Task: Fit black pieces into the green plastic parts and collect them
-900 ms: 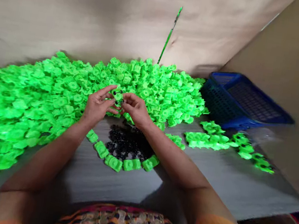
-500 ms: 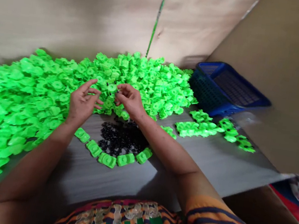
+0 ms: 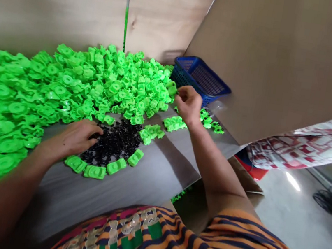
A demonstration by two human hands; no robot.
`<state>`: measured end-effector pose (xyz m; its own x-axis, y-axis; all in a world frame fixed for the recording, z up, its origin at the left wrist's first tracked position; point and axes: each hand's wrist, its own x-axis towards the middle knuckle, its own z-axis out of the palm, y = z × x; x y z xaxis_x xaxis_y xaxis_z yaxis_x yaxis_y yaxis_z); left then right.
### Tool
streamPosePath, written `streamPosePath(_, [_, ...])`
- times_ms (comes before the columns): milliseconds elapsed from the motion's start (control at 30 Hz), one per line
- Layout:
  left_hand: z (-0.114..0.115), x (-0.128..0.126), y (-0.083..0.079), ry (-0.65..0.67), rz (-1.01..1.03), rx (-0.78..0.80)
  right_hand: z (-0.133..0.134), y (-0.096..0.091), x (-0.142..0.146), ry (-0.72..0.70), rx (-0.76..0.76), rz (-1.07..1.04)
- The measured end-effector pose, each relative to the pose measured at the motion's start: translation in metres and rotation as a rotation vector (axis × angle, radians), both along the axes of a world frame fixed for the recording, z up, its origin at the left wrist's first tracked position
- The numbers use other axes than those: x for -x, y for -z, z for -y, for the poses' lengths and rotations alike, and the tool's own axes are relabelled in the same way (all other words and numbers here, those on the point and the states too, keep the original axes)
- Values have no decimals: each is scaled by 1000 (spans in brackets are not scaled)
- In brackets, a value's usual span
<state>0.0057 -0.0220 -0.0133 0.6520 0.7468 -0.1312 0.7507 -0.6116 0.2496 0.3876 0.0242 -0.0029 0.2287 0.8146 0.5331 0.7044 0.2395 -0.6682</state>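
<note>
My right hand (image 3: 189,105) is raised at the right end of the heap, its fingertips closed on a green plastic toy car (image 3: 172,88). My left hand (image 3: 79,137) reaches to the left edge of a pile of small black parts (image 3: 116,142); its thumb and forefinger are apart, touching the pile. Several green toy car bodies lie in a curved row along the near side of the black parts, among them a car body (image 3: 95,171) at the front. A big heap of green car bodies (image 3: 75,82) fills the back and left of the table.
A blue plastic basket (image 3: 204,78) stands at the back right against a brown panel (image 3: 256,63). Before it lie rows of green cars (image 3: 175,123), some with black wheels showing. A small green group (image 3: 151,133) sits beside the black pile. The grey table (image 3: 146,175) ends at the right.
My right hand has moved right, carrying the green car away from my left hand. My left hand has come down to the black parts. The view has turned right.
</note>
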Motion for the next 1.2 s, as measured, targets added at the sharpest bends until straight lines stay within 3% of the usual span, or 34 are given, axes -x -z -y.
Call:
streamPosePath(167, [2,-6,-3,17,-143,-17,34,14,-88,352,77,221])
streamPosePath(300, [3,-8,-3,-4,-178,-52,47,17,-101,454,96,337])
streamPosePath(433, [4,-8,-5,-45,-204,-41,46,21,-54,237,21,404])
streamPosePath(567, [5,-10,-9,-69,-195,-16,42,27,49,-109,-4,492])
streamPosePath(667, [3,-7,-11,-118,-121,-37,39,23,129,-433,120,691])
streamPosePath(767, [-1,3,-11,-211,-37,-142,34,14,179,-505,307,853])
streamPosePath(867, [-6,12,-9,-263,36,-263,26,13,196,-524,419,948])
streamPosePath(1000, [-11,15,-4,-257,153,-301,17,17,191,-541,438,895])
streamPosePath(1100, [-10,8,-1,-147,285,-360,10,14,185,-618,412,577])
streamPosePath(1200, [-7,0,-3,-59,385,-497,3,4,185,-769,442,59])
